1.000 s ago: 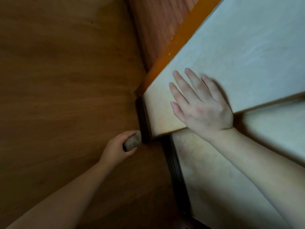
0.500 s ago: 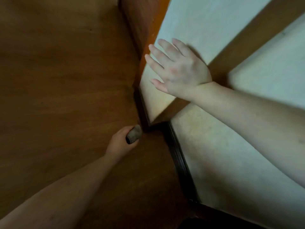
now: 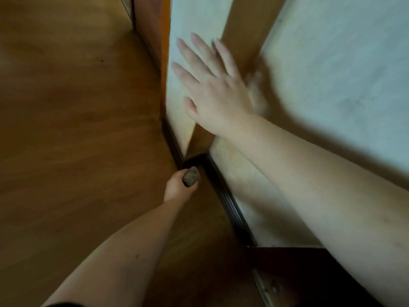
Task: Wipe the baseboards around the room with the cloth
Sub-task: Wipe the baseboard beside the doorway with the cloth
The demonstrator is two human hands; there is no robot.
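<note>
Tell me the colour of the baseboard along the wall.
Very dark brown, almost black; the baseboard shows best in the head view, its only view.

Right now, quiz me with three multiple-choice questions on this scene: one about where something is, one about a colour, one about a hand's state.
1. Where is the cloth?
A. at the baseboard corner
B. on the wall
C. lying loose on the floor

2. What colour is the baseboard?
A. white
B. dark brown
C. orange

3. How is the right hand?
A. fist
B. gripping the cloth
C. open, flat against the wall

Answers: A, the left hand holds it there; B, dark strip below the pale wall; C, fingers spread.
</note>
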